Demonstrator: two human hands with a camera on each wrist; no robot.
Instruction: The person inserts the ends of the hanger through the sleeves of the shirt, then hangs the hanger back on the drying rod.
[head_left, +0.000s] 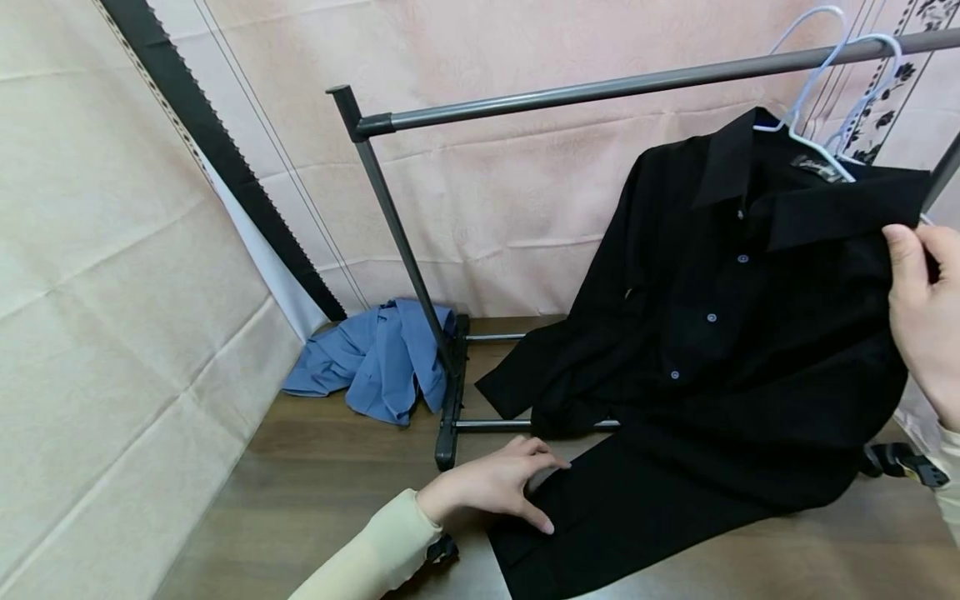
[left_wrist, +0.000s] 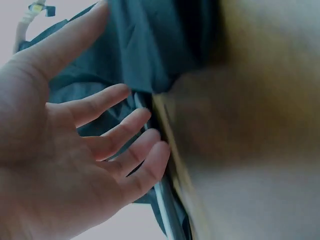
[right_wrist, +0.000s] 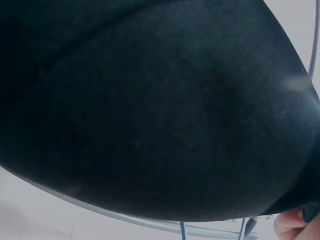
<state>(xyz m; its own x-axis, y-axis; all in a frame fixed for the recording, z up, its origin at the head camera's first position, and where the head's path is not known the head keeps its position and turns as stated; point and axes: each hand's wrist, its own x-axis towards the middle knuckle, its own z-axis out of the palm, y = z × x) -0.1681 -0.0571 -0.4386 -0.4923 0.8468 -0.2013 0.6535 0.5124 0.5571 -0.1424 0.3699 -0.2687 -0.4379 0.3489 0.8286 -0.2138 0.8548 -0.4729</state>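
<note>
A black button-up shirt (head_left: 697,350) hangs from a light blue hanger (head_left: 832,158), its collar spread and one sleeve reaching toward the person. My right hand (head_left: 926,300) pinches the shirt near the collar's right end; in the right wrist view, black fabric (right_wrist: 160,110) covers most of that hand's work and only a few fingertips (right_wrist: 290,227) show at the lower right corner. Down by the sleeve's cuff is my left hand (head_left: 498,483), thumb and fingers spread apart. The left wrist view shows its palm (left_wrist: 55,150) and loosely bent fingers beside dark cloth (left_wrist: 145,45), gripping nothing.
A grey metal rack (head_left: 600,93) spans the back, with a second hanger (head_left: 888,79) at its right. Crumpled blue cloth (head_left: 390,358) lies on the wooden floor (head_left: 337,475) by the rack's left foot. Pale fabric (head_left: 112,333) lines the left side.
</note>
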